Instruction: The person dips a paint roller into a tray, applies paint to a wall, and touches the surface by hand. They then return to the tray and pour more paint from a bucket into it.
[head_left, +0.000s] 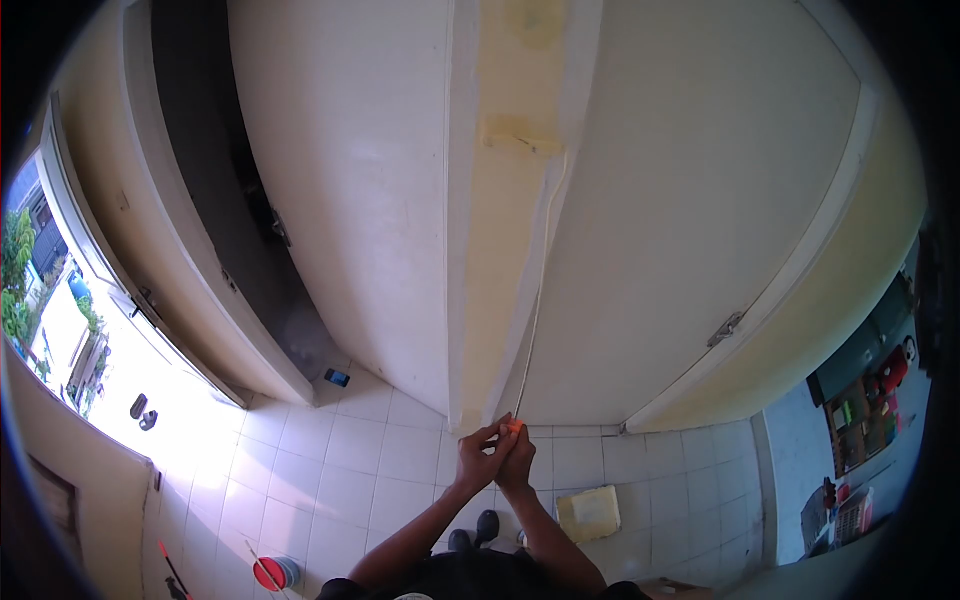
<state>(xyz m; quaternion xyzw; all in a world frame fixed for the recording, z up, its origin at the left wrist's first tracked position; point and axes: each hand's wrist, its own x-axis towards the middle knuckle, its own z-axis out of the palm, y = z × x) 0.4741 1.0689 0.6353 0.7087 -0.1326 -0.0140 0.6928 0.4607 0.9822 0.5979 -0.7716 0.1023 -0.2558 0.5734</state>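
Observation:
My left hand (480,458) and my right hand (516,462) are closed together at the lower end of a long-handled paint roller (537,290), around its orange grip (515,426). From my hands the thin pale pole rises, bends near the top and ends in a yellowish roller head. That head rests against a narrow strip of wall (505,200) between two pale doors. Yellow covers the strip's middle, with whitish edges and a darker, wet-looking patch around the roller. My fingers overlap, so part of the grip is hidden.
On the tiled floor lie a yellow-stained paint tray (588,515) at right, a red bucket (277,573) with a stick at lower left, and a phone (337,378) by the dark doorway. Sandals (144,411) lie near the bright open door. Shelves (853,425) stand far right.

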